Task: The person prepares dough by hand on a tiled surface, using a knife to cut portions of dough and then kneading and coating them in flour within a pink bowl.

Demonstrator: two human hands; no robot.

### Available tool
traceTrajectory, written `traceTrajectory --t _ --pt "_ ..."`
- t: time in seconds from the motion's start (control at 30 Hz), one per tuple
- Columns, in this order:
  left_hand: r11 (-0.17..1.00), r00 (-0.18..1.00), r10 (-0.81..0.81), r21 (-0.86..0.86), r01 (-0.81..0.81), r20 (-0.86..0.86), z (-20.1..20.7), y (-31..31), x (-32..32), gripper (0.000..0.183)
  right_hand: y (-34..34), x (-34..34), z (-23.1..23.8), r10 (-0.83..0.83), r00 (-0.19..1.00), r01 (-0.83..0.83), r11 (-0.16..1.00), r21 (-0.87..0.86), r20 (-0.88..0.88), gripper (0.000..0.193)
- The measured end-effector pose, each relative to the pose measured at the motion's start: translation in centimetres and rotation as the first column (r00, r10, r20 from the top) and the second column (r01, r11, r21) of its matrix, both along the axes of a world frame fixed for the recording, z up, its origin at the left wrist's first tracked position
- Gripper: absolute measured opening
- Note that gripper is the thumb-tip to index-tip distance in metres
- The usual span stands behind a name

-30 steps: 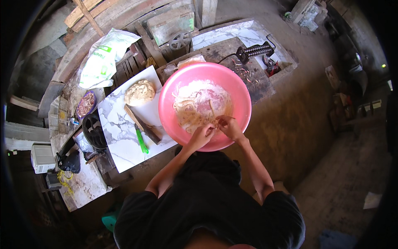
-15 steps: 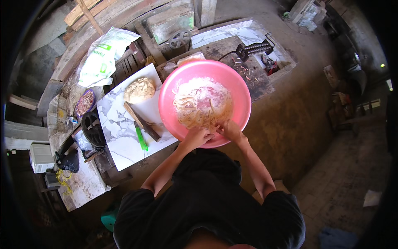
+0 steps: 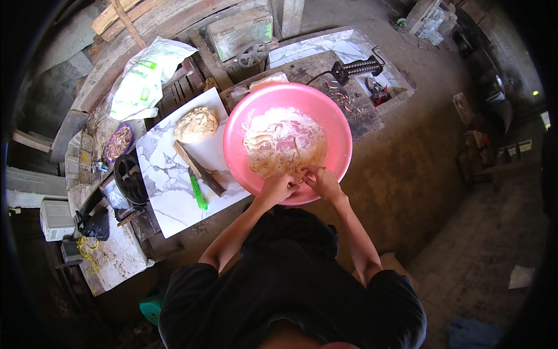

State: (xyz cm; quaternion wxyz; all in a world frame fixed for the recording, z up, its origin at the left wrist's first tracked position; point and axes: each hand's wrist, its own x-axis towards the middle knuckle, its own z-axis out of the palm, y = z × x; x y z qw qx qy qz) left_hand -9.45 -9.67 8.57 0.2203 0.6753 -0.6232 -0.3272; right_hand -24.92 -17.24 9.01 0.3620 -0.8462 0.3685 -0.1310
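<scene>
The person's two hands meet just inside the near edge of the pink basin (image 3: pixel 232 154), the left hand (image 3: pixel 279 188) and the right hand (image 3: pixel 321 182) side by side with fingertips bent inward and nearly touching. Thumbs and fingers look drawn together; whether a strand is pinched between them is too small to tell. The dough strips (image 3: pixel 261 143) lie in the same basin, directly ahead of the fingers; the thicker ones, toward its left edge, run roughly side to side and are nearer the left hand, while one thin strip ahead of the right hand points away from the person. White flour (image 3: pixel 285 115) covers the basin's far part. Left of the basin, on the marbled board (image 3: pixel 157 174), the green-handled knife (image 3: pixel 198 193) lies toward the near edge, beside a slanting wooden stick (image 3: pixel 197 167); a dough lump (image 3: pixel 196 124) sits by the far corner. Beyond, a white bag (image 3: pixel 142 84) carries green lettering, partly distorted by creases. Farther right stands a dark roller machine (image 3: pixel 357 71).
</scene>
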Motion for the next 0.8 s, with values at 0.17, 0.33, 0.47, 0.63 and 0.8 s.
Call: traceTrajectory --t 0.17,0.33,0.47,0.63,0.8 --pt "0.997 0.999 0.04 -0.067 -0.041 -0.019 -1.0 -0.1 0.2 0.01 -0.7 0.6 -0.7 0.055 0.984 -0.073 0.992 -0.101 -0.168 0.017" --pt "0.998 0.992 0.027 -0.05 -0.033 -0.122 -2.3 -0.4 0.4 0.011 -0.5 2.4 -1.1 0.094 0.889 -0.214 0.95 -0.226 -0.447 0.011" --pt "0.993 0.976 -0.117 -0.052 0.109 -0.184 -1.8 -0.3 0.1 0.016 -0.5 2.4 -1.6 0.098 0.834 -0.274 0.928 -0.254 -0.543 0.008" --pt "0.998 0.973 -0.033 -0.056 0.021 -0.227 0.9 0.0 -0.3 0.018 -0.5 1.7 -1.2 0.099 0.893 -0.2 0.961 -0.19 -0.439 0.006" --pt "0.957 0.923 0.172 -0.163 -0.24 -0.345 1.8 1.5 0.4 0.018 0.2 1.9 1.1 -0.021 0.994 -0.002 0.979 -0.203 -0.109 0.012"
